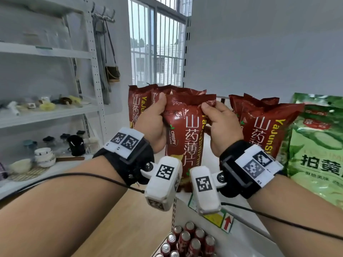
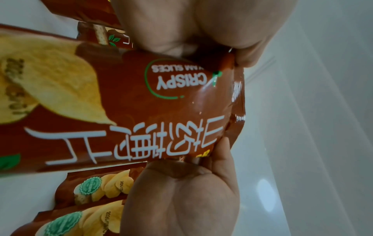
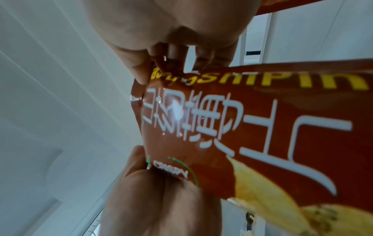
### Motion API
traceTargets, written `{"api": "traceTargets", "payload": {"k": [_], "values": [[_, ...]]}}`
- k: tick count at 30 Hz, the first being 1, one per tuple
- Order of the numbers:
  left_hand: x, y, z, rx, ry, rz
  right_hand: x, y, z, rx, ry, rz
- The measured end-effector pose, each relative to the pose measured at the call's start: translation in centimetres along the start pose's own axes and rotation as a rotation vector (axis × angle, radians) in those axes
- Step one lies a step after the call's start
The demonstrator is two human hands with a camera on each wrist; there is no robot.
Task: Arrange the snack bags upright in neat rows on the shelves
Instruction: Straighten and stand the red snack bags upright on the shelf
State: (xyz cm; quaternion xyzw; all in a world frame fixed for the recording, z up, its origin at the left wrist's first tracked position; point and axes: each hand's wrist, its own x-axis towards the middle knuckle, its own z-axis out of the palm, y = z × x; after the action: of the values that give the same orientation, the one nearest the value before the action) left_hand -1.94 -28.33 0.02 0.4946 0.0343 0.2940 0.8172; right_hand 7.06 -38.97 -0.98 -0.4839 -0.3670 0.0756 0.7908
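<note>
I hold one red-brown yam-chip bag [image 1: 187, 127] upright above the front of the top shelf [image 1: 213, 217]. My left hand [image 1: 157, 112] pinches its upper left corner and my right hand [image 1: 215, 117] pinches its upper right edge, thumbs in front and fingers hidden behind. In the left wrist view the bag [image 2: 161, 103] lies between my left hand [image 2: 191, 32] and my right hand [image 2: 181, 199]. The right wrist view shows the bag [image 3: 252, 127] under my right hand [image 3: 161, 24]. More red bags [image 1: 138, 104] stand behind it on the left.
To the right stand another group of red bags [image 1: 263, 125] and a green snack bag [image 1: 315, 145]. Several red cans [image 1: 187, 240] fill the shelf below. A white rack [image 1: 46, 115] with bowls and small items stands at the left, a barred window [image 1: 157, 43] behind.
</note>
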Motion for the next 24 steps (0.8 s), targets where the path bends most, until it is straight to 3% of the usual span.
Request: {"api": "traceTargets", "payload": {"k": [3, 8, 11, 15, 24], "values": [[-0.2, 0.1, 0.0, 0.028, 0.037, 0.005, -0.1, 0.1, -0.2, 0.017, -0.063, 0.019], [-0.9, 0.1, -0.2, 0.089, 0.069, 0.027, -1.6, 2.2, -1.0, -0.082, -0.301, 0.104], [-2.1, -0.5, -1.2, 0.287, -0.005, 0.052, -2.0, 3.1, -1.1, -0.090, -0.280, 0.102], [-3.3, -2.9, -3.0, 0.451, -0.077, -0.032, -2.4, 3.7, -1.6, -0.012, -0.206, 0.120], [-3.2, -4.1, -3.4, 0.456, 0.052, -0.002, -3.2, 5.7, -2.9, 0.068, -0.303, 0.318]]}}
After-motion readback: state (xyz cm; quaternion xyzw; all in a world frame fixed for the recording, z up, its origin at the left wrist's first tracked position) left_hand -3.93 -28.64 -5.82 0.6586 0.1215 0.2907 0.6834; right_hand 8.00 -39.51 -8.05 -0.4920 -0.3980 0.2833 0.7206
